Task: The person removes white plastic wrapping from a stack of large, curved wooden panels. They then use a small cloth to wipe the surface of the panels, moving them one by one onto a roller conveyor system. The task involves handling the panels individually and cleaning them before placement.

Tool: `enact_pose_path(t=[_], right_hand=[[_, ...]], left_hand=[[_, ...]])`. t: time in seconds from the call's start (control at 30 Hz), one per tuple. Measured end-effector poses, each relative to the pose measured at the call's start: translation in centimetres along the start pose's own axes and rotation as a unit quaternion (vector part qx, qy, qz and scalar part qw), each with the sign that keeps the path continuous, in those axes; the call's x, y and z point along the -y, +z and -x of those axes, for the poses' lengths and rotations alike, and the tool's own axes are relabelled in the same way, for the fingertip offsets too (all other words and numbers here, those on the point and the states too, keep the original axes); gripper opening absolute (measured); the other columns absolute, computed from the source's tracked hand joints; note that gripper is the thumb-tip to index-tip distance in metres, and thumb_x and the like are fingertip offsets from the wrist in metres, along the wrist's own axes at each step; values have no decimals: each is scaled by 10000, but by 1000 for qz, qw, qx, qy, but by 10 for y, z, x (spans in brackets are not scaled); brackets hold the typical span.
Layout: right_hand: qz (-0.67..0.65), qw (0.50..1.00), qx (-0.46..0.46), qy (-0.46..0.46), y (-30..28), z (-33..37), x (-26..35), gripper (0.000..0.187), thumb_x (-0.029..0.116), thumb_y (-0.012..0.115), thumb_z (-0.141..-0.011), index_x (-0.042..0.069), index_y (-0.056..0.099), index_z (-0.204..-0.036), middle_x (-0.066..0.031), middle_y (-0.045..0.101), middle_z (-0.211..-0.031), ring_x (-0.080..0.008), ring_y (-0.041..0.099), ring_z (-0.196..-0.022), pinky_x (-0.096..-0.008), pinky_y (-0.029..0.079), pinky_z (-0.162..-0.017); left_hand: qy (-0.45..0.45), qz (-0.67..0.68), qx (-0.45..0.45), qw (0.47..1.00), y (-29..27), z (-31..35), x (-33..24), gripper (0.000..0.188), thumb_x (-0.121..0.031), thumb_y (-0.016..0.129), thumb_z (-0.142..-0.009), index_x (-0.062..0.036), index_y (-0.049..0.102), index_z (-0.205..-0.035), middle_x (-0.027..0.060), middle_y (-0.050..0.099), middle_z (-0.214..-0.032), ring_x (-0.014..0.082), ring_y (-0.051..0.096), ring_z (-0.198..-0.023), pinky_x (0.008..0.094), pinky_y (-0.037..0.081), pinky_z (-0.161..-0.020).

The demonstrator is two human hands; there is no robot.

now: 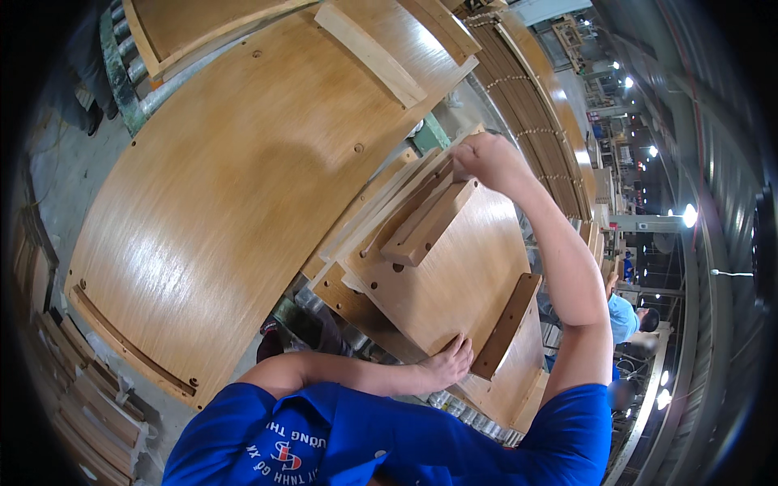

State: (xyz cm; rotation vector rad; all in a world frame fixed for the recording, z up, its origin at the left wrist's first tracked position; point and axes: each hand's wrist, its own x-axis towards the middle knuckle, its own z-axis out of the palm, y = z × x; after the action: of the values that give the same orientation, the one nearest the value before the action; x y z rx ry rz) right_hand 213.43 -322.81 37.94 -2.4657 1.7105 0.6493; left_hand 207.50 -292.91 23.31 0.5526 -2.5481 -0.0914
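Note:
A brown wooden panel (442,300) lies in front of me, with a few round holes along its left edge. My left hand (447,362) rests on its near edge, fingers stretched out over the surface. A darker wooden rail (506,328) stands on the panel just right of these fingers. At the far end, my right hand (490,160) is closed in a fist, with a small pale thing partly showing under it; what it grips is hidden. Below that fist, a wooden block (429,223) sits on the panel, next to several long thin strips (389,202).
A large curved wooden panel (203,219) with a cleat (373,57) lies to the left. Stacked panels (527,105) stand at the far right. Rollers (478,421) run beneath the work. Wooden pieces (89,397) are piled at lower left. A person in light blue (622,318) is at the right.

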Motion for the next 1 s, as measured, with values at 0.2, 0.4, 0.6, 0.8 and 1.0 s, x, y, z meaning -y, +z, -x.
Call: enact_pose_path(t=[0.2,0.4,0.6,0.8,1.0], right_hand=[[60,994,-68,62,-11,-41,-41,340,337,444,-842,80,652,-762,-143,645,-830,-315,614,-818,-394,483,-749],[134,980,-106,102,-14,-56,-58,319,326,461,-834,71,653,-837,-149,647,-858,-314,622,-835,-407,496,-732],[19,981,-166,94,-11,-8,-66,311,292,483,-830,25,629,-893,-179,635,-923,-320,613,-874,-417,476,-743],[-725,678,-120,-3,70,109,-74,244,236,473,-895,8,555,-926,-51,545,-730,-122,483,-581,-266,401,-531],[-817,548,-181,6,158,178,1,225,226,459,-921,29,561,-964,20,516,-712,-39,434,-577,-198,341,-486]], left_hand=[[-6,4,-11,1000,1,0,3,420,-276,386,-834,-30,511,-1150,150,479,-1209,374,392,-1172,590,245,-976],[-16,26,-31,999,3,0,-1,392,-276,403,-826,-40,534,-1110,155,488,-1186,370,407,-1154,566,256,-983],[-5,46,-30,998,-4,-4,2,358,-252,430,-814,-45,547,-1081,163,490,-1175,356,414,-1146,552,276,-971],[3,46,-105,993,-3,-2,6,271,-240,444,-807,-60,565,-969,151,510,-1109,326,447,-1092,494,324,-952],[107,316,-110,936,-40,55,18,182,-224,589,-766,-137,603,-925,20,584,-830,203,559,-817,324,447,-769]])
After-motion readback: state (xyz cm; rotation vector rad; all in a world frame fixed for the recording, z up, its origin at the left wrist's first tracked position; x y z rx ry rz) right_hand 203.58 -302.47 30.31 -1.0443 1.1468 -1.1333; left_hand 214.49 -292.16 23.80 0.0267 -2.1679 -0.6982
